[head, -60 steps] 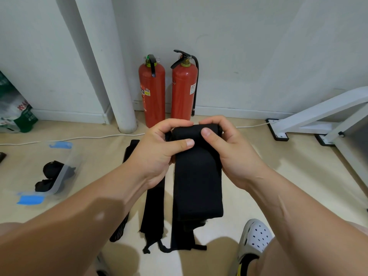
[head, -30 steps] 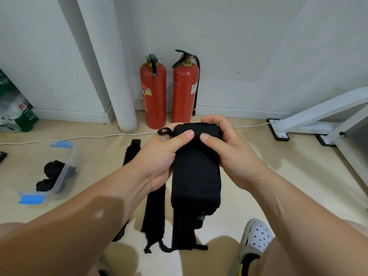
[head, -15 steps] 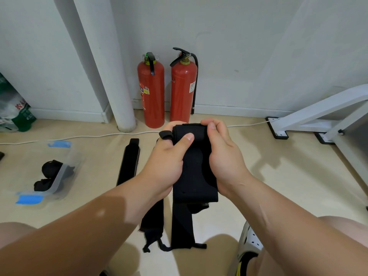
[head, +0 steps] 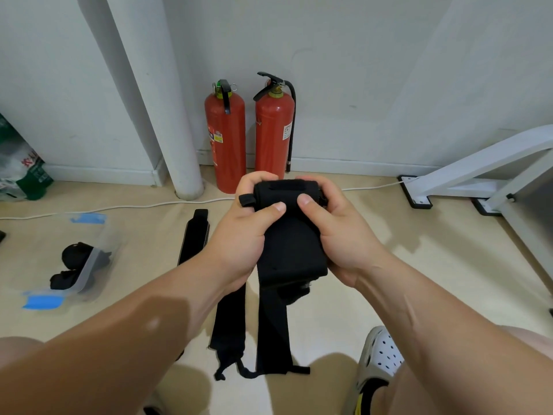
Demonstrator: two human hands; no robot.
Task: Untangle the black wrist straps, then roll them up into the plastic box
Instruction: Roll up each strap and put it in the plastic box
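Above the beige floor [head: 395, 295], my left hand [head: 239, 238] and right hand [head: 344, 235] both clutch the partly rolled black fabric wrist strap [head: 288, 244], its tail hanging down; well off to my left lies the clear plastic box [head: 112, 235].

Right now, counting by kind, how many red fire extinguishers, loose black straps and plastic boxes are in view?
Red fire extinguishers: 2
Loose black straps: 2
Plastic box: 1
Total: 5
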